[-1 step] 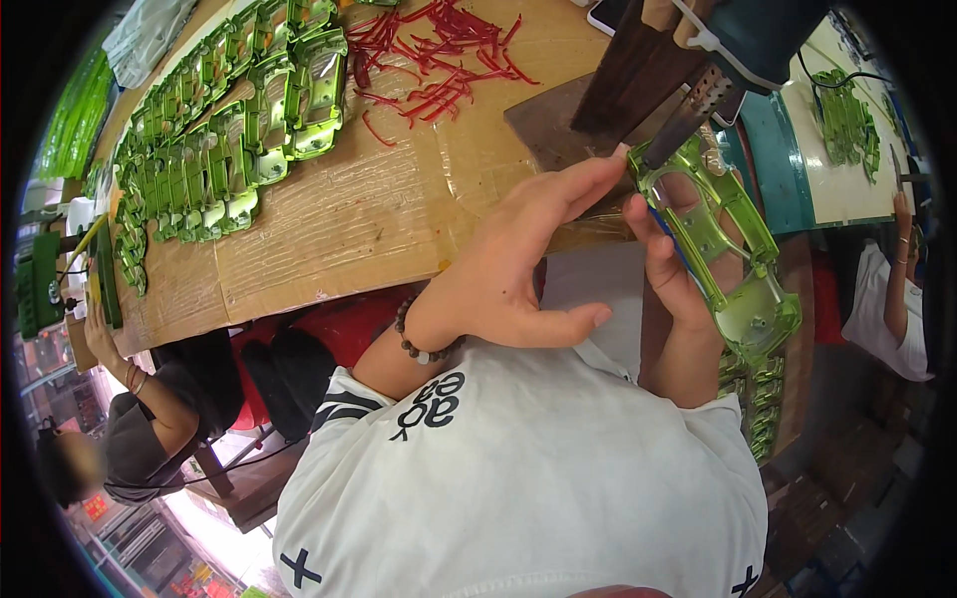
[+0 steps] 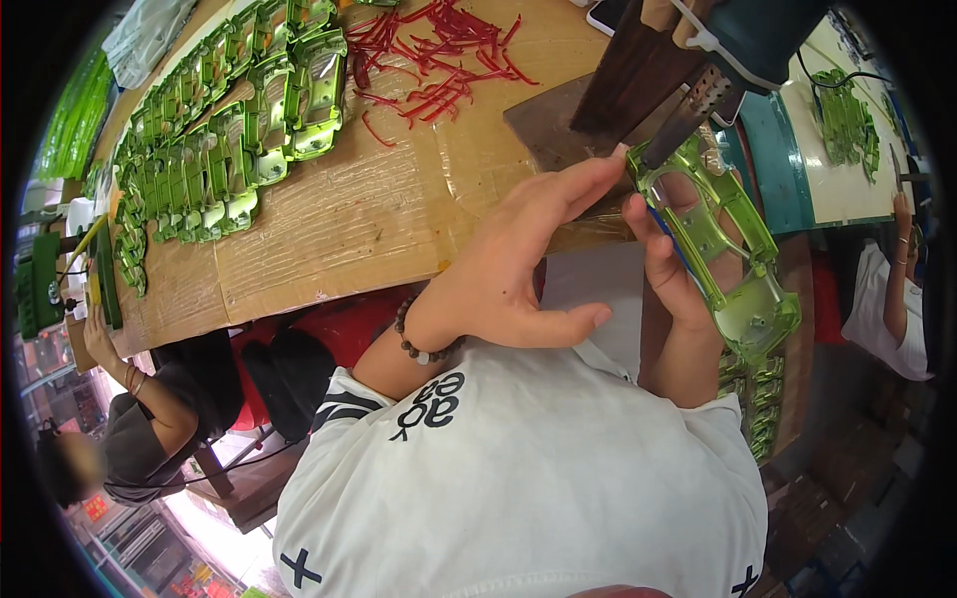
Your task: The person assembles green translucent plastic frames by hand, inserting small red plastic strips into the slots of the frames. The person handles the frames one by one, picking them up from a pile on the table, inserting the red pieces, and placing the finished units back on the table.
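Note:
A translucent green plastic frame part (image 2: 758,309) is held up on the right, gripped along its left side by my right hand (image 2: 670,274). A thin blue edge shows beside those fingers. My left hand (image 2: 518,254) has its fingers stretched and the thumb apart. Its index fingertip reaches the upper end of the part; whether it presses there I cannot tell. Over that same end points the dark tip of a tool with a perforated metal barrel (image 2: 703,95), fixed to a wooden stand (image 2: 633,75) with a white tie. Contact between tip and part is unclear.
Rows of similar green parts (image 2: 214,164) lie at the table's far left. Thin red strips (image 2: 439,65) are scattered at the back. More green parts (image 2: 766,399) sit below my right hand. One person (image 2: 150,429) works at left; another person's arm (image 2: 897,249) shows at right.

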The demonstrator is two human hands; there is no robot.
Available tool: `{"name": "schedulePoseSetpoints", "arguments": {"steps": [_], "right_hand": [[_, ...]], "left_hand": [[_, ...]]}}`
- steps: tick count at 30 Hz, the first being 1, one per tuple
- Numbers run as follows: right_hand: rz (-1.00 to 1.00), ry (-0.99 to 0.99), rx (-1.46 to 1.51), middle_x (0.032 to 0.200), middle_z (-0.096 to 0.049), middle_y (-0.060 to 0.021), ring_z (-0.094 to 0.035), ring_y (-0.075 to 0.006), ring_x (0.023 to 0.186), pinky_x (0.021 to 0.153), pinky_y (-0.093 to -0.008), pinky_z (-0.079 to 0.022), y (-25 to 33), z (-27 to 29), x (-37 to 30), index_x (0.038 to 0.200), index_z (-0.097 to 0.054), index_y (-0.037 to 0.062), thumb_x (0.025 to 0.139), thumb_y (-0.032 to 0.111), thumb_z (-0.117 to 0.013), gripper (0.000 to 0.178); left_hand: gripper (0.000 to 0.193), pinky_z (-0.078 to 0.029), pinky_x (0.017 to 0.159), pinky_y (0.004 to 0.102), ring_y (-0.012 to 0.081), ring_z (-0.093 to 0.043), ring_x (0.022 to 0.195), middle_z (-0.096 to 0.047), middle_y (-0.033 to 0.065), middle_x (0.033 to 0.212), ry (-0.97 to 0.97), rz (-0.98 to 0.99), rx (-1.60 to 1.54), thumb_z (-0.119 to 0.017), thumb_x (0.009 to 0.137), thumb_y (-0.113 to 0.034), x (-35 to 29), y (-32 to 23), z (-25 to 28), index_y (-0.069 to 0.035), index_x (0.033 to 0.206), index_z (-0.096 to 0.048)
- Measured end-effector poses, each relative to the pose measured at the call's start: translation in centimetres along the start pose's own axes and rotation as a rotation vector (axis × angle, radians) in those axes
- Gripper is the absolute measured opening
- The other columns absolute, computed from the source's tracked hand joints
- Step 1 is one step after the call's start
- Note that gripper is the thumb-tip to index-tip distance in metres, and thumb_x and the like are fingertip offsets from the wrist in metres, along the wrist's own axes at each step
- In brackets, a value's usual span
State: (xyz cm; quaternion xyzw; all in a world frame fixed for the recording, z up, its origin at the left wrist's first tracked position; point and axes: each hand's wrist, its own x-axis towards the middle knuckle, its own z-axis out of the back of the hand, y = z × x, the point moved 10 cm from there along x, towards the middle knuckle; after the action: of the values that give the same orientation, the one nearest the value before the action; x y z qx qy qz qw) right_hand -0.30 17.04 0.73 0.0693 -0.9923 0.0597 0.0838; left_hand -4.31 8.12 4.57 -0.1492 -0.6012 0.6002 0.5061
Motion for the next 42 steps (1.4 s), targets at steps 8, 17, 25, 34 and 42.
{"name": "schedulePoseSetpoints", "arguments": {"steps": [8, 17, 25, 34, 42], "right_hand": [[0.205, -0.455, -0.170, 0.133, -0.030, -0.0225, -0.027, -0.0379, 0.124, 0.096, -0.0504, -0.035, 3.3, 1.3, -2.4, 0.129, -0.029, -0.0026, 0.088, 0.033, -0.044, 0.056], [0.641, -0.802, -1.789, 0.076, -0.060, -0.0079, -0.056, -0.0149, 0.060, 0.054, -0.0286, -0.046, 27.8, -5.1, -4.9, 0.091, -0.058, -0.0038, 0.072, 0.006, -0.057, 0.022], [0.785, -1.200, -3.298, 0.091, -0.059, -0.0168, -0.055, -0.0347, 0.088, 0.078, -0.0426, -0.043, 37.9, -10.0, -5.3, 0.101, -0.057, 0.0031, 0.072, 0.020, -0.063, 0.034], [2.276, -0.209, -2.448, 0.073, -0.059, -0.0158, -0.056, -0.0210, 0.060, 0.050, -0.0297, -0.046, 6.7, -13.9, -12.9, 0.092, -0.058, -0.0069, 0.084, 0.016, -0.057, 0.024], [0.904, 0.535, -2.551, 0.064, -0.055, -0.0075, -0.051, -0.0213, 0.051, 0.049, -0.0333, -0.041, -11.8, -8.8, 0.1, 0.085, -0.061, 0.0003, 0.063, -0.002, -0.066, 0.023]], "left_hand": [[0.075, -0.028, 0.098, 0.0383, 0.0289, -0.039, 0.119, -0.026, 0.0193, 0.138, -0.259, -0.019, -0.284, -0.062, 0.074, -0.016, -0.7, 0.9, 2.2, 0.000, 0.134, -0.020], [0.064, -0.031, 0.095, 0.0362, 0.0262, -0.041, 0.117, -0.033, 0.0202, 0.134, -0.358, -0.067, -0.402, -0.058, 0.077, -0.013, -1.2, 1.1, 3.2, -0.003, 0.132, -0.026], [0.056, -0.032, 0.097, 0.0387, 0.0288, -0.040, 0.118, -0.038, 0.0184, 0.130, -0.282, -0.030, 0.342, -0.060, 0.076, -0.016, -1.2, -2.4, 4.1, -0.003, 0.126, -0.038], [0.052, -0.036, 0.090, 0.0430, 0.0328, -0.046, 0.109, -0.047, 0.0146, 0.123, -0.248, 0.330, 1.450, -0.059, 0.076, -0.036, -4.2, -1.5, 13.5, -0.005, 0.116, -0.048], [0.046, -0.042, 0.077, 0.0370, 0.0286, -0.056, 0.089, -0.061, 0.0144, 0.092, -0.317, 0.340, 1.296, -0.062, 0.075, -0.030, -6.1, -2.7, 12.4, -0.001, 0.110, -0.051]]}}
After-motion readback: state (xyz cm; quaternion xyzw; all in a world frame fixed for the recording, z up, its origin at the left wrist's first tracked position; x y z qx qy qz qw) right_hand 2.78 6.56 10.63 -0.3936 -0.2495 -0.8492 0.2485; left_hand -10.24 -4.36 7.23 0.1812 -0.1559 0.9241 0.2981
